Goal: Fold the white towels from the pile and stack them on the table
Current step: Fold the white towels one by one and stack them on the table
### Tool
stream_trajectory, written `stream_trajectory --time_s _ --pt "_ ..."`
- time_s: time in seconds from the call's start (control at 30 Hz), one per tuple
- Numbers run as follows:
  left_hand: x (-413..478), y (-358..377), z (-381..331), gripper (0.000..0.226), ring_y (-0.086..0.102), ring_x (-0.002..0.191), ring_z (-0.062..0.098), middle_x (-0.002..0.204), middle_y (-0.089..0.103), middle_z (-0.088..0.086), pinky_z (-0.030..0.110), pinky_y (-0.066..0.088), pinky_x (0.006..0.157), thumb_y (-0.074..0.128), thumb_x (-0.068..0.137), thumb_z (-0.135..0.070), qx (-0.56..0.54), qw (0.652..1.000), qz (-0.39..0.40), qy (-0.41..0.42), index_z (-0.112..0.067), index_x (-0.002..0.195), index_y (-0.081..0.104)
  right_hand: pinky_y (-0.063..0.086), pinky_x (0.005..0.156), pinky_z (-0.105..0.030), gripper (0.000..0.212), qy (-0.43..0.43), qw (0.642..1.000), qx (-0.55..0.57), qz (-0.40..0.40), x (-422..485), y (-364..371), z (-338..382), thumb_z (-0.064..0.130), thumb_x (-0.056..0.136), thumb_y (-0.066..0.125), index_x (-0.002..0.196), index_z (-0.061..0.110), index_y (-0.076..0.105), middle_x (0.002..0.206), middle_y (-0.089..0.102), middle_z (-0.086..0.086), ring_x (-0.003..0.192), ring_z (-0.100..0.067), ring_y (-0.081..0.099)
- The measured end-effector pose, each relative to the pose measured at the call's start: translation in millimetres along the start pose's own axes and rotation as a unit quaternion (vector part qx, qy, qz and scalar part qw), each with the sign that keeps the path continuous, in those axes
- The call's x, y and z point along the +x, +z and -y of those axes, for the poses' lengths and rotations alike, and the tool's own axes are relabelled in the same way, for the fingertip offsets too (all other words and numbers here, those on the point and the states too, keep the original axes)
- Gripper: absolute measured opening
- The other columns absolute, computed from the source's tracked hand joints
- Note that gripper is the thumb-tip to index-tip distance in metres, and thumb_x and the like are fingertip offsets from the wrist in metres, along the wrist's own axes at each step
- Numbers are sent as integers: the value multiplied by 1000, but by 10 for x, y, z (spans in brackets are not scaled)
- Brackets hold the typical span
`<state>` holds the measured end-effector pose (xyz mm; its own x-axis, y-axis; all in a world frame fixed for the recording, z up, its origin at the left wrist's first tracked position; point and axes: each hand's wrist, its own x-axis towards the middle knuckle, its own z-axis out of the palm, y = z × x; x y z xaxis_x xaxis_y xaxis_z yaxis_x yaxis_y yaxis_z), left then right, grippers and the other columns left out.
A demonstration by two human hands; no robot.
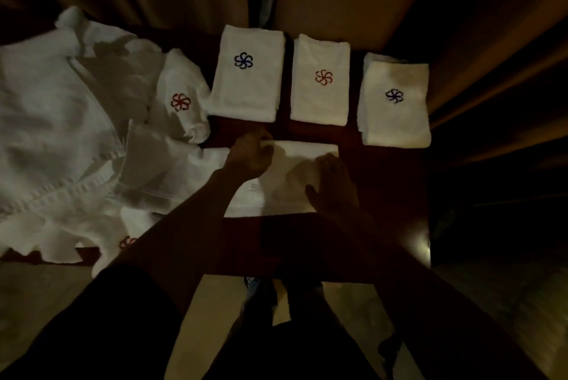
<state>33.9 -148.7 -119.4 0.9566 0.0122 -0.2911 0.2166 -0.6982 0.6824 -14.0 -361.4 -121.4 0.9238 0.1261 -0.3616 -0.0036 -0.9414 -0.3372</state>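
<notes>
White towel [292,164] lying flat, long axis left-right, left hand [250,153] pinching far edge, right hand [333,186] spread flat on it

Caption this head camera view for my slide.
Left hand grips, right hand presses a white terry towel before three folded pinwheel-logo towels.
</notes>
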Motion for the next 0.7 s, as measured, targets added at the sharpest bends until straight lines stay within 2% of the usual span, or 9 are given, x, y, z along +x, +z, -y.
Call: stream_trajectory --time_s 0.17,0.27,0.37,0.43,0.5,0.6,0.7 --pt "27 -46 -79 21 59 110 29 119 63 10 33 46 91 60 94 -20 -17 1000 -22 -9 -13 114 63 28 120 -51 76 -15 1000 1 22 14 -36 -61 33 94 63 157 18 23 165 15 -6 153 -26 10" --pt "-28 28 32 27 59 108 35 116 63 16 38 47 86 61 94 -20 21 1000 -10 -6 -7 117 59 28 119 -52 77 -27 999 -9 38 -8 -54 -83 33 94 64 157 19 22 166 11 -6 153 -27 7" --pt "-95 141 117 34 55 114 35 124 58 16 39 45 89 59 96 -26 76 996 3 -39 -7 124 54 29 118 -54 79 -53 997 -34 48 -6 -60 -132 38 92 64 157 18 23 166 12 -8 154 -28 7" --pt "-118 175 117 40 55 117 35 129 55 15 42 46 92 60 95 -29 72 996 -12 -44 -10 129 51 28 118 -53 79 -69 996 -42 24 5 -63 -154 42 92 64 156 17 26 165 18 -7 153 -28 11" --pt "-130 153 82 52 54 121 33 134 55 11 39 46 95 66 91 -36 14 996 -26 -79 -15 135 47 27 119 -52 82 -60 997 -46 4 8 -79 -150 48 89 65 155 18 27 164 19 -7 152 -27 13" --pt "-151 87 79 78 53 123 28 138 52 6 37 49 97 76 83 -44 -106 977 -6 -185 -20 144 35 25 120 -52 91 -34 997 -57 35 31 -72 -157 53 87 66 156 14 23 166 11 -8 153 -27 8" --pt "-208 22 180 90 57 118 27 138 50 5 45 59 82 83 79 -31 -195 954 49 -222 -21 149 26 26 119 -52 93 -25 997 -52 48 55 -64 -170 53 86 69 156 12 23 166 9 -9 153 -27 7"
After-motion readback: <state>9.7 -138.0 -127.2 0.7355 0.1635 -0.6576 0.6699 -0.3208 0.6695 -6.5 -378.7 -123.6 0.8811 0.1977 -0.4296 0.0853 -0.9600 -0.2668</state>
